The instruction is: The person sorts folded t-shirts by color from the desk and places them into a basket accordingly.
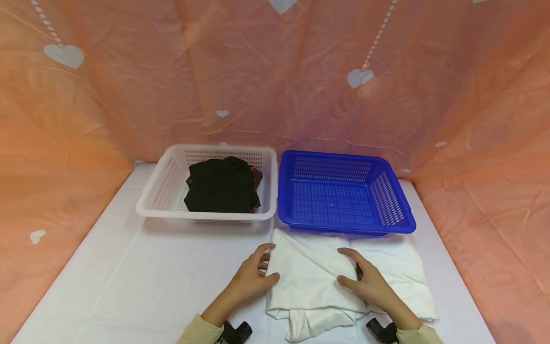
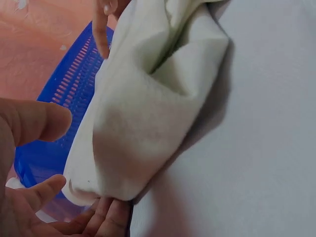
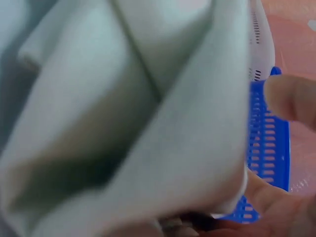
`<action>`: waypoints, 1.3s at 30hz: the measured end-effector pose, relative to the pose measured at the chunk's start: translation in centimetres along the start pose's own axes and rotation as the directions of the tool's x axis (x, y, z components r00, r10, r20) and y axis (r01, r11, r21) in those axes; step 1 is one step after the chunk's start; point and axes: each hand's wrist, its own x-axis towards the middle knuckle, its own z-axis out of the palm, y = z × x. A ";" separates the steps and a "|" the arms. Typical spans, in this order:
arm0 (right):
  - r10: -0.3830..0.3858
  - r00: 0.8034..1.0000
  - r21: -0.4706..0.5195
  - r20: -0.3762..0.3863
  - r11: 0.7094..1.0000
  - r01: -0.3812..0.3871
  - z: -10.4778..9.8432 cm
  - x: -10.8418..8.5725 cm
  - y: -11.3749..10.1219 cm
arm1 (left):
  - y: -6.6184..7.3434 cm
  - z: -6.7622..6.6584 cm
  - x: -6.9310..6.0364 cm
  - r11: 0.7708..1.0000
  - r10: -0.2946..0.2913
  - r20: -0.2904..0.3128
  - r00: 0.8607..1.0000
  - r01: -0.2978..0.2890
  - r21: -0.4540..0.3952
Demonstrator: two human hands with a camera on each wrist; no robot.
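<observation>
A white folded cloth (image 1: 311,277), its lower end hanging loose in creases, lies in front of the blue basket. At its left edge is my left hand (image 1: 251,274), thumb and index spread apart. In the left wrist view, several fingertips (image 2: 114,217) sit under the fabric's edge and the thumb is clear of it. My right hand (image 1: 369,282) is at the right edge with thumb and index parted; its other fingers are mostly hidden beneath the fabric. A second white folded cloth (image 1: 395,272) lies flat to the right, partly behind the right hand.
Behind the cloths stands a blue plastic basket (image 1: 345,227) with nothing visible inside. Left of it, a white plastic basket (image 1: 161,210) holds dark folded clothing (image 1: 221,186). An orange curtain (image 1: 275,71) with hearts surrounds the white-covered table (image 1: 129,272).
</observation>
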 end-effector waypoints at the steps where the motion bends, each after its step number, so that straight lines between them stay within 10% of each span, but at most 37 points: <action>1: -0.003 1.000 -0.002 -0.002 1.000 0.003 0.2 0.1 0.0 | 0.1 0.1 0.1 1.000 0.003 0.006 1.000 -0.003 0.005; 15: -0.042 0.996 0.278 0.077 0.961 0.019 0.5 0.1 -0.5 | 0.6 1.1 0.2 1.000 0.009 0.083 0.997 -0.009 0.002; 21: -0.181 0.982 0.235 0.048 0.958 0.165 0.4 -1.5 -1.5 | 1.1 0.8 -0.6 0.998 0.043 0.111 0.993 -0.038 -0.050; 29: -0.486 0.865 0.054 -0.123 0.867 0.495 -0.1 -3.1 -3.4 | 3.2 -0.1 -1.7 0.959 0.251 0.141 0.958 -0.226 -0.173; 39: -0.574 0.759 0.003 -0.309 0.797 0.604 -4.5 -2.2 -6.3 | 7.2 -1.6 0.2 0.891 0.447 -0.102 0.888 -0.453 -0.034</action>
